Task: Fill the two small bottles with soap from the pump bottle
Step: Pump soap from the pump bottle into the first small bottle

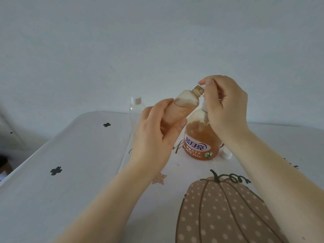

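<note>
1 head-worn camera looks forward and down, close over the table [70,172]. It faces a plain wall [122,41] behind.

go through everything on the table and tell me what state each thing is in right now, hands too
Small bottle in hand: uncapped, tilted, mostly full of soap, mouth at the pump spout.
Second small bottle: upright, capped, empty.
Pump bottle: upright, roughly half full.
Loose white cap: lying on the table beside the pump bottle.
Left hand: gripping the tilted bottle.
Right hand: fingers curled over the pump head.

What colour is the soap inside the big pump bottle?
Orange, seen through the clear pump bottle in the head view.
</note>
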